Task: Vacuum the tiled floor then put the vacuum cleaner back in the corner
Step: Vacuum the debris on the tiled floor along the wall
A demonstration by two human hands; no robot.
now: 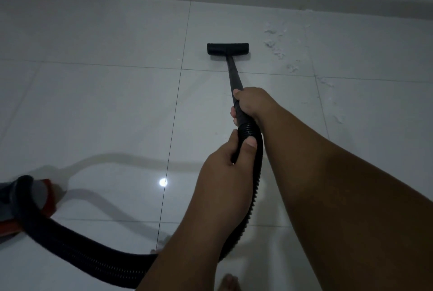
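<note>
The right hand (251, 105) grips the wand (233, 72), the left hand (225, 168) the hose (251, 150); the nozzle (227, 48) lies straight ahead, white debris (275, 47) just to its right.

We extend both forearms along the wand (234, 75): right hand (251, 105) clasps it farther forward, left hand (225, 166) wraps just behind, thumb uppermost.

Head-worn view (wide-angle), forward and down over the floor (93, 103)
</note>
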